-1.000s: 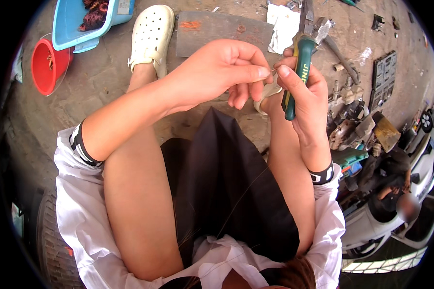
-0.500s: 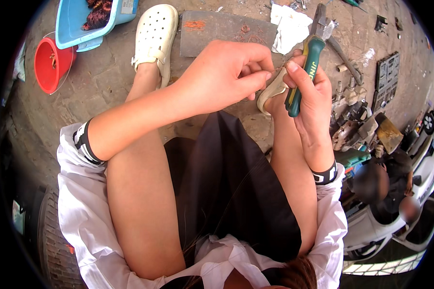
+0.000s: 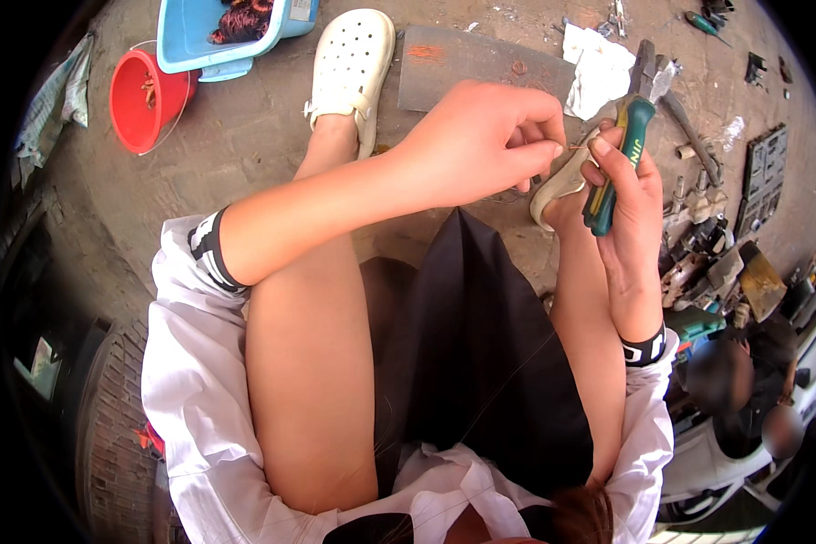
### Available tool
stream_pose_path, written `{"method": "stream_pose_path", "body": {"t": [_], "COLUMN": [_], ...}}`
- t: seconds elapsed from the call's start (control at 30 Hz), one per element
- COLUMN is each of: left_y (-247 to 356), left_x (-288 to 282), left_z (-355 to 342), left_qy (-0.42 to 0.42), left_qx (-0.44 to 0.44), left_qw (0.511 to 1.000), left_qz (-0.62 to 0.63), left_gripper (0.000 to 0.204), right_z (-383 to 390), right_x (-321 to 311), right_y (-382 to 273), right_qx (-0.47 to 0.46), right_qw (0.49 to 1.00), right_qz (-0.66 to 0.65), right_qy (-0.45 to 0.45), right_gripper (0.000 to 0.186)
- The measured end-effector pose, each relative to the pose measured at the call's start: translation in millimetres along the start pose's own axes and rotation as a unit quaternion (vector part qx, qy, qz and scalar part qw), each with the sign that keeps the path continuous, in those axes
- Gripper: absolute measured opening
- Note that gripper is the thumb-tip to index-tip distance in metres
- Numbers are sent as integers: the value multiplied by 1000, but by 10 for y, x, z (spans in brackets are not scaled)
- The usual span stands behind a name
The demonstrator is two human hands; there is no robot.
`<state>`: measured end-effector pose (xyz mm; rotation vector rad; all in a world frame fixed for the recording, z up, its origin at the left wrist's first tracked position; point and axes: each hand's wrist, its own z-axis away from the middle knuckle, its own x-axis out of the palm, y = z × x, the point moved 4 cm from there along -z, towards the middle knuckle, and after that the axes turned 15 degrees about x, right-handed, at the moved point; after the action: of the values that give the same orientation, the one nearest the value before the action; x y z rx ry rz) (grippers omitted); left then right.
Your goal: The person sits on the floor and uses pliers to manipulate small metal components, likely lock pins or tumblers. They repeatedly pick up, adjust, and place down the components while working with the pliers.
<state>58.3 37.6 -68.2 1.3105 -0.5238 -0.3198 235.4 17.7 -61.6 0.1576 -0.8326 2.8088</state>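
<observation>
A pair of pliers [image 3: 637,116] with green and yellow handles lies in my right hand [image 3: 636,195], its jaws pointing up and away. The fingers wrap round the handles, and the thumb and index finger come together at their tips. My left hand [image 3: 485,145] is closed in a pinch just left of them. Between the two hands runs a short, thin copper-coloured wire [image 3: 578,147]. Below the hands on the ground is a flat grey metal plate [image 3: 467,89], bearing a bunch of orange-red wire pieces [image 3: 423,53] and some small loops of wire [image 3: 519,69].
A blue tub [image 3: 186,50] with dark reddish coils and a red bucket [image 3: 134,109] stand far left. White paper [image 3: 598,68] lies beside the plate. At right are a hammer [image 3: 694,136], a black tool case [image 3: 762,177], metal parts and another person [image 3: 752,381] near a white car.
The whole scene, hands included, has shifted to the right in the picture. Both hands keep their grips, and the thin wire between them shows more plainly.
</observation>
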Motion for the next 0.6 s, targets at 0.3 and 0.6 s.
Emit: {"method": "stream_pose_path", "body": {"t": [0.3, 0.6], "left_y": [-397, -938], "left_x": [-594, -1115], "left_z": [-9, 95], "left_qy": [68, 85], "left_qx": [128, 129], "left_qw": [917, 790], "left_qz": [-372, -593], "left_gripper": [9, 10], "right_z": [-105, -93], "right_x": [-132, -145], "right_y": [24, 58], "right_qx": [0, 25], "right_qw": [1000, 999], "right_qz": [26, 17], "right_qy": [13, 25], "right_gripper": [18, 16]}}
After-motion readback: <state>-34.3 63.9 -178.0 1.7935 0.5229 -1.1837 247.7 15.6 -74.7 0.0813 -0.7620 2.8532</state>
